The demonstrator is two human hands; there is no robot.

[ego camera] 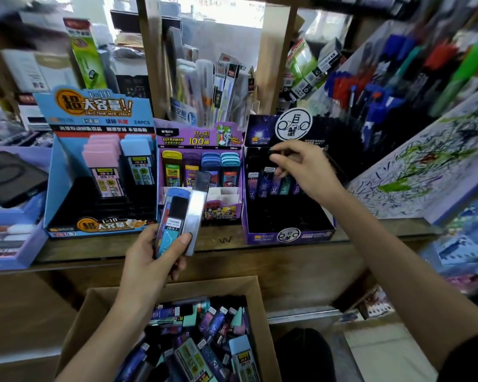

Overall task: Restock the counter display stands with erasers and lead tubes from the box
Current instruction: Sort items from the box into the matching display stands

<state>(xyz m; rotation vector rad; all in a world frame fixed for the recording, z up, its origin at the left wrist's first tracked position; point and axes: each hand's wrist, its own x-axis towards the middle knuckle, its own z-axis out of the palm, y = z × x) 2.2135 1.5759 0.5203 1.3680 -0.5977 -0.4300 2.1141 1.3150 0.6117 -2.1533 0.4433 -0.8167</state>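
My left hand (155,255) grips two lead tubes (181,216) above the counter edge, a blue-capped one and a clear grey one, both tilted upright. Over the dark purple display stand (287,232) on the right, my right hand (307,169) pinches the black cap of a lead tube (275,151) among the tubes in the stand's back row. A purple middle stand (199,136) holds several coloured tubes. The blue stand (94,224) on the left holds pink and blue-capped tubes. Below the counter, a cardboard box (100,304) is full of loose lead tubes.
The wooden counter (226,241) carries the three stands. A clear holder of packaged pens (215,86) stands behind them. Racks of pens (384,86) fill the right side, beside a scribbled test pad (425,166). Purple trays (9,241) sit at the left.
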